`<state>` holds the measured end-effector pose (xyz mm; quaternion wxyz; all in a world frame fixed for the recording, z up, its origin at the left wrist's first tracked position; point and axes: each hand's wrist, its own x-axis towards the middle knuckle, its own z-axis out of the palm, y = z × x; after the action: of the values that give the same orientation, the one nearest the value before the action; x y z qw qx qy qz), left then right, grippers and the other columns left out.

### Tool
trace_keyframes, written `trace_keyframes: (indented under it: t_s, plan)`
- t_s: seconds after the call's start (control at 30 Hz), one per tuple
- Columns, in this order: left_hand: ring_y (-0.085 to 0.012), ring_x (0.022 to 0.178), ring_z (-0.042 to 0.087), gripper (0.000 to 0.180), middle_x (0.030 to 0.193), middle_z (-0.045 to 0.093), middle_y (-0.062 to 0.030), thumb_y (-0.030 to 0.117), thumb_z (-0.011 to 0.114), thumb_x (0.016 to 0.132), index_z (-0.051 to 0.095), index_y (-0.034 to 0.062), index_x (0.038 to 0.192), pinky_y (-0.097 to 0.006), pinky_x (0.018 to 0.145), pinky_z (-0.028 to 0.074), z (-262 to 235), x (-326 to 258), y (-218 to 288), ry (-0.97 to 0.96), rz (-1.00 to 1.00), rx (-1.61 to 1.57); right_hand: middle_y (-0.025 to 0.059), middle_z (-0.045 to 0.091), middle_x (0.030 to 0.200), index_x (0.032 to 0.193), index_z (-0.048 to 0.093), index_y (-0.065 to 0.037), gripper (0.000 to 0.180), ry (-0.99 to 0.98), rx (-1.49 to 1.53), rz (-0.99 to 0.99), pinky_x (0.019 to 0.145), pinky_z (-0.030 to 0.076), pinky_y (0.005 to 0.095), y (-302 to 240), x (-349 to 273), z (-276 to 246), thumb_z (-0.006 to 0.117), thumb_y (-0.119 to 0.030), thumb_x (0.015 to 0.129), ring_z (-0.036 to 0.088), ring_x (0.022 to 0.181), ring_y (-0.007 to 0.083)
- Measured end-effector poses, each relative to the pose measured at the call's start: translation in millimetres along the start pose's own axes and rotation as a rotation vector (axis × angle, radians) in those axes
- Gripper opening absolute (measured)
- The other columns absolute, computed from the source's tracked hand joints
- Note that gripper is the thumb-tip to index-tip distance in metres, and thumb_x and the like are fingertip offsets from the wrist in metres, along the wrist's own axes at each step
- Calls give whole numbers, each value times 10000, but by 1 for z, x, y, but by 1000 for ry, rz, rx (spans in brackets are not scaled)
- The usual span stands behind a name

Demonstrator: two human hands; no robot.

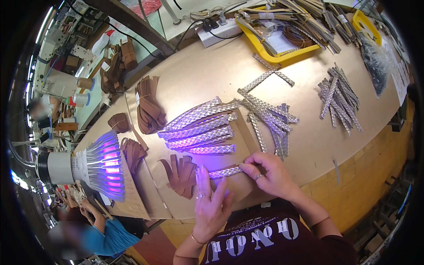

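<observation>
A short silvery braided strap (224, 172) lies crosswise on a brown sheet (245, 132) just in front of me. My right hand (271, 174) pinches its right end between thumb and fingers. At the other end, my left hand (211, 201) rests with its fingers stretched out and spread, the fingertips touching the strap. Beyond my hands, several braided straps (201, 132) lie side by side in a row with brown strips showing between them. A fanned bunch of flat brown strips (179, 174) sits left of my left fingers.
A lit lamp with a finned head (106, 165) juts in from the left. Loose braided straps lie in a near pile (269, 112) and a right pile (339, 97). Brown strip bundles (151, 104) lie far left. A yellow tray (282, 57) stands at the back; a person in blue (115, 236) works at left.
</observation>
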<state>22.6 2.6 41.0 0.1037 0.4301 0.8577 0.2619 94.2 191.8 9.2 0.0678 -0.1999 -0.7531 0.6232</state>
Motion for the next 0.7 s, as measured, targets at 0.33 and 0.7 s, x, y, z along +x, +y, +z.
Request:
trace_keyframes:
  t_s: [0.33,0.7]
  plan:
    - [-555,1340,340,474,1434,334,-393,104,727,822,570,6,1259,-591,1075,355,-1,0,0,-11,3,1,91,648,766,907,641,15,184,-72,86,117,663,486,304,0,4,-2,651,-165,940,594,699,149]
    - [-564,1331,349,465,1447,309,-406,100,685,846,552,4,1281,-551,1057,390,5,-3,-3,28,3,-36,36,454,530,848,630,-32,263,-34,-175,138,478,352,338,-9,8,-2,708,-278,899,421,481,144]
